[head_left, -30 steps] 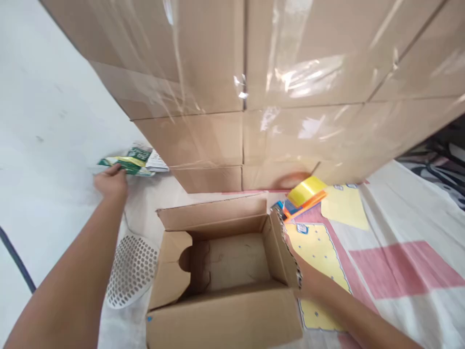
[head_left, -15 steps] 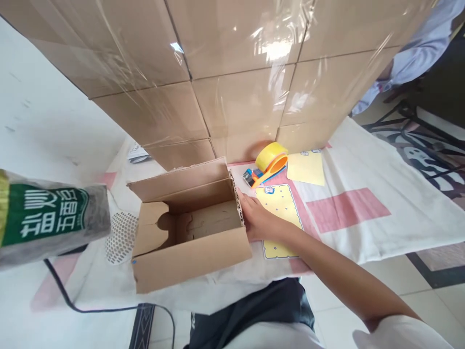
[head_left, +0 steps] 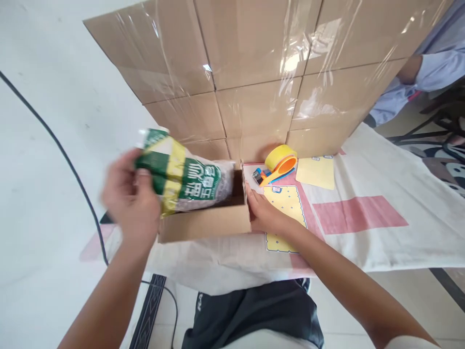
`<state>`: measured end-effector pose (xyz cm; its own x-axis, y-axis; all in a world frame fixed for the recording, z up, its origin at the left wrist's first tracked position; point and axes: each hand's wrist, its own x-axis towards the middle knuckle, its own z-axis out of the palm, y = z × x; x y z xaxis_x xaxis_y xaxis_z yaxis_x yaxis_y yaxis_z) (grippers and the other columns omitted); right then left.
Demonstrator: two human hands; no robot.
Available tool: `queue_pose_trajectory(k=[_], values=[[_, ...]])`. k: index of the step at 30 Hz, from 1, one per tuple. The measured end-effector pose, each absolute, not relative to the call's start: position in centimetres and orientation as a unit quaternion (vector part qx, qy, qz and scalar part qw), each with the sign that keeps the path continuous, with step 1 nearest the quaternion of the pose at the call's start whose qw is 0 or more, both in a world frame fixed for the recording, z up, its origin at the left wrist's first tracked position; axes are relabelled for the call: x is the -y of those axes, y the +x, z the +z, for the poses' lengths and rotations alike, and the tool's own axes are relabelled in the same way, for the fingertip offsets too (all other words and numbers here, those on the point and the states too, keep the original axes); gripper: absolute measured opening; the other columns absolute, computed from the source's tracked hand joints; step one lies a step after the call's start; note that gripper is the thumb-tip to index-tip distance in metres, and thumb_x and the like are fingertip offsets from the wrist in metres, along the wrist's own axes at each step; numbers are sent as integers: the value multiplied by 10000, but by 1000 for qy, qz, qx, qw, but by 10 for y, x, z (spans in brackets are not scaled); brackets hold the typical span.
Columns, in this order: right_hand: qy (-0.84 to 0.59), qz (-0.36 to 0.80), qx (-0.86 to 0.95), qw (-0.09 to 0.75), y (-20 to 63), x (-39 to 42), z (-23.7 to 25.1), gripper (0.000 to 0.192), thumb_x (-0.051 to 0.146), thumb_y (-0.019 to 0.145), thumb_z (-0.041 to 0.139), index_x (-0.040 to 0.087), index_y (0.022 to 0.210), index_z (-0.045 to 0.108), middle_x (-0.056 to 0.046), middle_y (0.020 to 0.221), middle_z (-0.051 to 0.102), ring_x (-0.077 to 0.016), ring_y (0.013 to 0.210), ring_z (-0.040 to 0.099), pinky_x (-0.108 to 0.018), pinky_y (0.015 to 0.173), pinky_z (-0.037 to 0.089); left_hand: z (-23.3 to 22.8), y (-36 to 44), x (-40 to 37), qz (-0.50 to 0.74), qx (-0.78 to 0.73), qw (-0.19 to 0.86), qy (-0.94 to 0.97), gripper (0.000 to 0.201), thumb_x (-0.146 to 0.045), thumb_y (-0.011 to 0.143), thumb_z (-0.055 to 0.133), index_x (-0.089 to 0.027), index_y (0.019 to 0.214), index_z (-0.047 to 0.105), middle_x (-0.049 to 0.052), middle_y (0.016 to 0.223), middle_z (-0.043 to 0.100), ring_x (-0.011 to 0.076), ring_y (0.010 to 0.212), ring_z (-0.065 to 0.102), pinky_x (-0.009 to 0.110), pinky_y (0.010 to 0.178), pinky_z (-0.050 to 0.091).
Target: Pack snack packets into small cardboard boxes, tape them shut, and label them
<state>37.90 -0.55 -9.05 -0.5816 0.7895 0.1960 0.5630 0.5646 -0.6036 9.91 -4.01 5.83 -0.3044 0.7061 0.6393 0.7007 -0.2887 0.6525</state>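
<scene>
Counting: one open corrugated carton (head_left: 207, 224), one soft green-and-yellow packet (head_left: 183, 180), one yellow tape dispenser (head_left: 279, 161) beyond the carton's right wall.
Left hand (head_left: 132, 201): raised, fingers clamped on the packet's end, which hangs over the carton's opening.
Right hand (head_left: 262, 212): flat, fingers together, pressed against the carton's right wall.
</scene>
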Motion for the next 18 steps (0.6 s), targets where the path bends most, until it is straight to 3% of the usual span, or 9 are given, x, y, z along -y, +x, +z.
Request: queue_pose_trajectory(k=[3, 5, 7, 10, 14, 18], values=[[-404, 244, 854, 221, 379, 6, -88, 1181, 458, 745, 822, 180, 1616, 75, -230, 1470, 425, -424, 1328, 458, -568, 1063, 427, 44, 100, 30, 492, -632, 96, 591, 510, -202, 875, 580, -184, 1385, 566, 105, 1226, 685, 253, 1091, 673, 426, 961, 547], [-399, 237, 857, 221, 379, 8, -86, 1142, 450, 736, 838, 172, 1601, 145, -236, 1454, 430, -428, 1292, 483, -569, 1038, 446, 43, 95, 26, 421, -651, 158, 611, 534, -252, 793, 669, -214, 1320, 596, 82, 1187, 697, 258, 1044, 687, 402, 896, 564], [-392, 237, 860, 226, 379, 10, -85, 1188, 444, 739, 838, 180, 1617, 81, -244, 1505, 376, -432, 1328, 454, -570, 1061, 432, 47, 92, 25, 344, -649, 213, 644, 506, -335, 720, 754, -231, 1199, 627, 56, 1147, 703, 262, 1030, 688, 378, 867, 564], [-383, 242, 861, 232, 379, 10, -87, 1325, 472, 747, 827, 203, 1621, -132, -238, 1561, 313, -430, 1385, 404, -567, 1098, 407, 52, 93, 24, 282, -654, 229, 664, 396, -432, 692, 769, -226, 991, 611, 33, 1029, 719, 263, 993, 688, 368, 854, 551], [-385, 243, 862, 224, 380, 7, -92, 1403, 507, 747, 821, 220, 1584, -268, -232, 1569, 306, -429, 1393, 396, -561, 1107, 401, 48, 92, 24, 336, -637, 225, 656, 255, -425, 771, 685, -229, 831, 534, 7, 882, 707, 234, 882, 683, 341, 781, 534], [-391, 247, 860, 218, 381, 6, -92, 1393, 522, 758, 809, 234, 1580, -278, -226, 1561, 316, -430, 1406, 377, -567, 1110, 391, 44, 74, 30, 465, -597, 162, 634, 274, -386, 764, 763, -231, 825, 546, -24, 792, 655, 175, 741, 621, 298, 657, 495]])
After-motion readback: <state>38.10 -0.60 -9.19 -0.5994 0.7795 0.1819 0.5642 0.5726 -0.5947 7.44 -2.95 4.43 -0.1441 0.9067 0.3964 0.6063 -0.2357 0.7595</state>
